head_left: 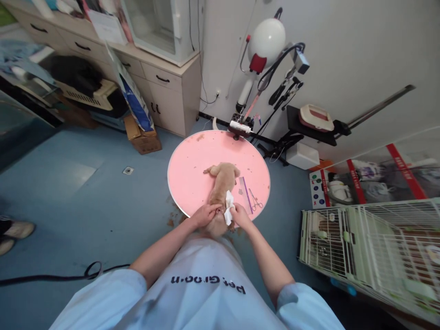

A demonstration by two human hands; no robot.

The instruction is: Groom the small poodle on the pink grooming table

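Note:
A small tan dog point(223, 179) lies stretched out on a round pink grooming table point(187, 160). My left hand point(206, 215) is pressed to the end of its body nearest me, fingers together on the fur beside a small reddish spot. Which part of the dog they grip is too small to make out. A crumpled white wipe point(229, 201) is pinched in my right hand point(239, 216), close against the dog's right side. To the right on the tabletop lie a comb with a purple spine point(245, 192) and metal scissors-like forceps point(255, 201).
Fur tufts dot the tabletop and floor. A white tube point(240, 127) sits at the table's far edge, near a white dryer point(267, 39) on a stand. Wire cages point(326, 233) stand at right. A cardboard box point(144, 141) and cabinets point(168, 87) are at left; another person's shoes point(19, 230) show.

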